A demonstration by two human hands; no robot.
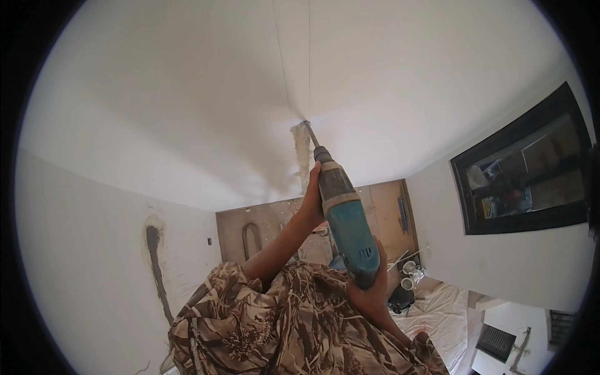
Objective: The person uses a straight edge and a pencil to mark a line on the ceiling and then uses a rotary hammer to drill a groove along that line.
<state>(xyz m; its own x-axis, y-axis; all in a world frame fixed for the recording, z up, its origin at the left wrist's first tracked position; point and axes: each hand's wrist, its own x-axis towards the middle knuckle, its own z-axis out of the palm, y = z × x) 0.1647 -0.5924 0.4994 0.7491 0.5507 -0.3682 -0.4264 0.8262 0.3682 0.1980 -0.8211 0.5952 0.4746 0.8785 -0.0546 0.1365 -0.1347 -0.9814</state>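
A teal and black rotary hammer drill [351, 226] points up and away from me, tilted slightly left. Its long bit [313, 136] meets the white wall [206, 94] at the top of a rough chiselled groove [302, 153]. My left hand [314, 201] is closed at the drill's front part, on its left side; most of its fingers are hidden behind the tool. Round the rear end, my right hand [370, 294] grips the handle, which the drill body partly hides. Two thin lines run up the wall from the groove's top.
A filled dark channel [157, 269] runs down the left wall. On the right is a black-framed window [472, 197]. Below lie a brown floor [234, 234] with a bent pipe or hose [252, 236], a pale crumpled sheet [440, 309], and a black bag [401, 299] beside round light-coloured objects [409, 270].
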